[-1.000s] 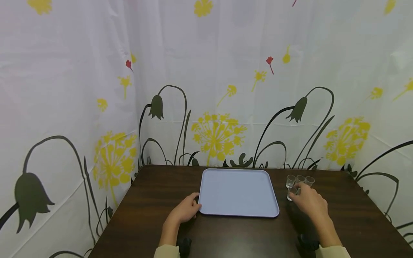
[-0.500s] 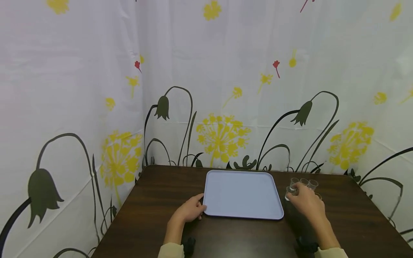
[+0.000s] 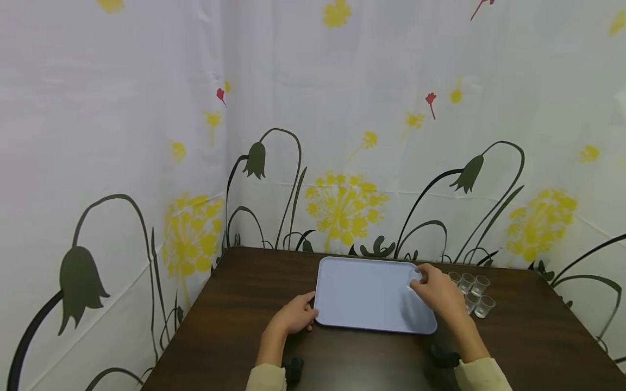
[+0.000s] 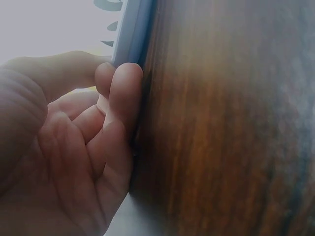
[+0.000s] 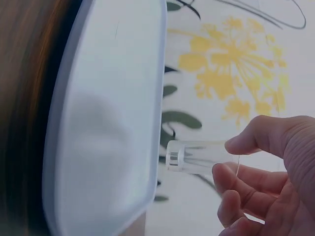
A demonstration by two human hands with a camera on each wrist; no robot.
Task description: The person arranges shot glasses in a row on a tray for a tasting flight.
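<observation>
A pale blue-lavender rectangular tray (image 3: 374,293) lies on the dark wooden table. At its near left side my left hand (image 3: 295,315) grips the edge; in the left wrist view thumb and fingertips (image 4: 125,88) meet at the rim. Over the tray's right part, my right hand (image 3: 440,290) pinches a small clear shot glass (image 5: 197,156) near its mouth between thumb and fingers. The right wrist view shows the glass's thick base pointing toward the tray, held apart from it. From the head, the glass is partly hidden by the fingers.
Several more clear shot glasses (image 3: 484,307) stand in a cluster right of the tray, some partly behind the right forearm. The dark wooden table (image 3: 352,364) reaches back to a white curtain (image 3: 367,81) printed with flowers.
My right hand has lifted a shot glass from the cluster and carried it left over the tray. The left hand stays at the tray's edge. The head view has shifted slightly.
</observation>
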